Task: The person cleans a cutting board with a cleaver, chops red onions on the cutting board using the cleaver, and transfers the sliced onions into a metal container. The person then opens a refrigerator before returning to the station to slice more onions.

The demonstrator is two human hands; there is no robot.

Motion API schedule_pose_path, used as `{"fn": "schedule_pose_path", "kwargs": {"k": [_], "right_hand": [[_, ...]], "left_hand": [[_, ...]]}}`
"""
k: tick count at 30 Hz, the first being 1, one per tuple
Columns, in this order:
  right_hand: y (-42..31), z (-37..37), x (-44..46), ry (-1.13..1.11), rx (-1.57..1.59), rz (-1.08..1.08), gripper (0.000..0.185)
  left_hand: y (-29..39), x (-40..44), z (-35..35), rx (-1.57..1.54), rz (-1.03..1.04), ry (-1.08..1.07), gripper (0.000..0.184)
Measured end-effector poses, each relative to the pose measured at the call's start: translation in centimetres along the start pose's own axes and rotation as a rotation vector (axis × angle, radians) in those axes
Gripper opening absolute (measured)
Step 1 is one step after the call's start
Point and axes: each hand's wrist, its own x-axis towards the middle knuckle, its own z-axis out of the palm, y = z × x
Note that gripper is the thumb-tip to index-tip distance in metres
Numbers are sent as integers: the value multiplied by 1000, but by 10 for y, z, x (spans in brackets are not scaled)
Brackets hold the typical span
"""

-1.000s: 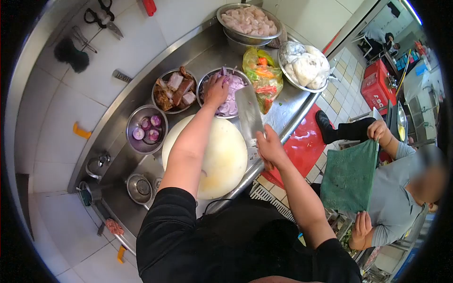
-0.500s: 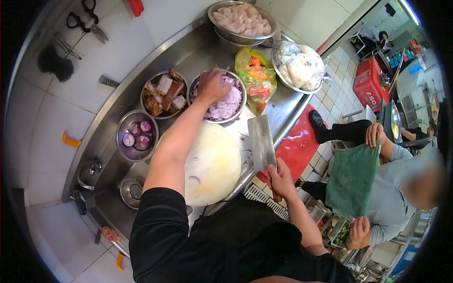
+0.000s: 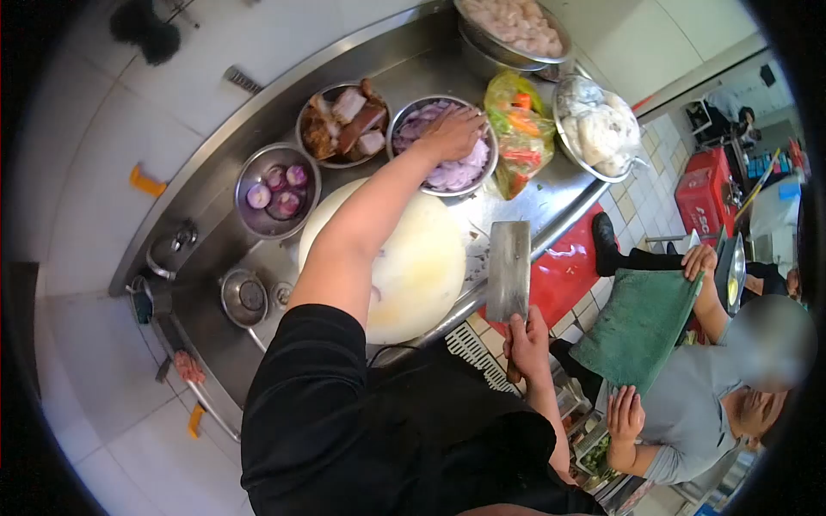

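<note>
My left hand (image 3: 452, 133) lies palm down on the sliced red onions (image 3: 460, 175) in a steel bowl, its fingers stretched out over them. My right hand (image 3: 527, 340) is closed round the handle of a cleaver (image 3: 509, 273), whose broad blade points up beside the board's right edge. Beneath my left forearm is a round, pale cutting board (image 3: 422, 275) with a few onion scraps on it. Peeled whole red onions (image 3: 284, 189) sit in a smaller bowl to the left. Chunks of browned meat (image 3: 348, 125) fill the bowl between the two.
A bag of cut peppers (image 3: 520, 129), a bowl with pale bagged food (image 3: 602, 138) and a bowl of raw meat pieces (image 3: 516, 26) stand at the back right. A person in grey holds a green cloth (image 3: 645, 322) at right. A small steel bowl (image 3: 244, 297) sits at left.
The view has shifted, so the counter sits higher and farther right. My left hand has flattened over the sliced onions. The cleaver stays in my right hand, its blade now more upright.
</note>
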Motion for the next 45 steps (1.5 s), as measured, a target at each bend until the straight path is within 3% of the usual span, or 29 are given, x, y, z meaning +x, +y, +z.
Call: {"fn": "schedule_pose_path", "kwargs": {"k": [2, 4, 6, 7, 8, 9, 11, 12, 13, 15, 16, 23, 25, 26, 28, 29, 30, 32, 33, 35, 37, 38, 39, 41, 45], "right_hand": [[1, 1, -6, -3, -16, 5, 10], [-3, 4, -9, -37, -24, -5, 11], [-7, 6, -15, -63, -23, -25, 11], [-7, 8, -19, -84, -24, -40, 10], [-4, 9, -22, -83, -22, -38, 10], [0, 10, -24, -102, -49, -18, 10], [7, 14, -29, -114, -78, 4, 10], [10, 17, -31, -141, -85, -3, 10], [9, 20, -36, -163, -93, -7, 10], [4, 29, -44, -143, -114, 27, 11], [4, 31, -47, -170, -123, 8, 11], [35, 35, -41, -287, -206, -9, 14], [50, 33, -41, -310, -201, -1, 15], [54, 35, -43, -303, -218, 2, 15], [64, 37, -46, -291, -222, 8, 15], [69, 38, -46, -307, -186, -2, 16], [72, 37, -47, -322, -151, -10, 17], [75, 39, -48, -317, -137, -6, 19], [76, 40, -47, -317, -128, -5, 21], [79, 39, -45, -326, -137, -22, 21], [82, 37, -45, -333, -146, -42, 22], [83, 36, -45, -326, -139, -28, 22], [85, 35, -46, -319, -130, -15, 23], [88, 30, -47, -322, -129, -16, 21], [98, 17, -46, -335, -217, -6, 19]], "left_hand": [[5, -25, -2, -192, 3, 584, 46], [8, -74, -29, -415, -119, 749, 40], [-27, -133, -44, -348, -293, 850, 33], [-56, -163, -26, -583, -504, 935, 27], [-76, -201, -40, -454, -640, 952, 26], [-81, -235, -62, -315, -872, 891, 27], [-165, -307, -37, 133, -954, 539, 32], [-179, -331, -33, 260, -968, 297, 36], [-172, -343, -34, 250, -957, 286, 36], [-161, -363, -37, 480, -813, 54, 49], [-168, -366, -31, 438, -819, 31, 58], [-176, -382, -25, 485, -780, 14, 56], [-148, -368, -54, 175, -1100, 66, 57], [-135, -366, -56, 182, -1098, 63, 57], [-100, -361, -55, -122, -864, 432, 62], [-77, -349, -46, -217, -835, 381, 58], [-45, -342, -42, -308, -624, 360, 59], [4, -331, -15, -151, -418, 296, 58], [20, -324, -6, -212, -408, 187, 60], [42, -322, 10, -206, -361, 194, 57], [68, -327, 14, -132, -422, 467, 52], [80, -335, 12, -68, -340, 537, 35], [86, -345, 16, -61, -333, 537, 35], [91, -362, 31, -167, -191, 97, 24], [92, -377, 34, -161, -177, 89, 18]]}}
